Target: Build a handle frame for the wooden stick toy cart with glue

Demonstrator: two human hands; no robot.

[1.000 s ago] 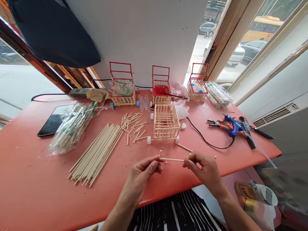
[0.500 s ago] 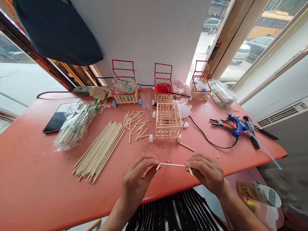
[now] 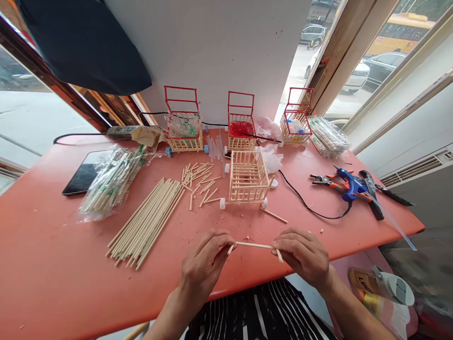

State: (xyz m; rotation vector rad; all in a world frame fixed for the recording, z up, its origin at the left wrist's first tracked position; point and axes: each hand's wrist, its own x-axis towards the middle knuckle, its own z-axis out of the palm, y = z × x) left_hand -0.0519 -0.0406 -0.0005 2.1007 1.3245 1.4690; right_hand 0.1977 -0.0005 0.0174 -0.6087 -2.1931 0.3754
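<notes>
At six o'clock, left hand (image 3: 203,259) and right hand (image 3: 305,255) partly hide the stick frame (image 3: 253,244); at nine, plastic bag (image 3: 111,186) partly covers tablet (image 3: 79,178).

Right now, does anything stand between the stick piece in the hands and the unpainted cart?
Nothing upright stands between the stick piece and the unpainted cart. Only a loose stick, lying flat near the cart's nearest right wheel, and wood crumbs lie on the table.

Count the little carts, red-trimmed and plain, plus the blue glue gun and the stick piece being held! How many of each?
Red-trimmed carts: 3
Plain cart: 1
Blue glue gun: 1
Held stick piece: 1
Total: 6
</notes>
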